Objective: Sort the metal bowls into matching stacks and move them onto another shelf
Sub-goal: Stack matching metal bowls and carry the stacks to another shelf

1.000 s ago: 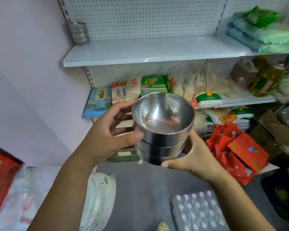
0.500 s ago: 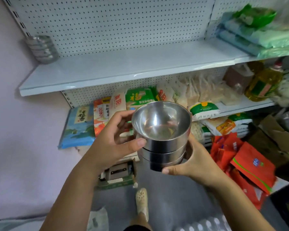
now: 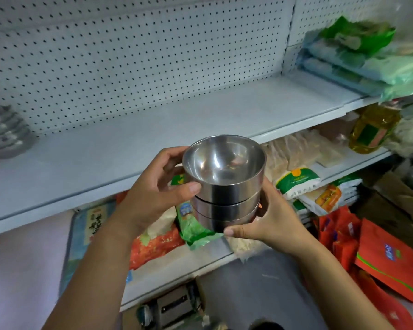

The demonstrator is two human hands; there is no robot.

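Pegboard backs a pale shelf (image 3: 141, 144) running across the scene, with a blurred stack of grey dishes (image 3: 5, 132) at its far left end. Near the shelf's front edge, held in the air, is a stack of three nested metal bowls (image 3: 224, 203) with its open side up. The left hand (image 3: 157, 194) curls round the top bowl's left side, thumb pressed on its near wall. The right hand (image 3: 274, 222) cups the bottom bowl from the right, thumb along its base. Below sit food bags (image 3: 296, 184) and, further right, a yellow oil bottle (image 3: 372, 129).
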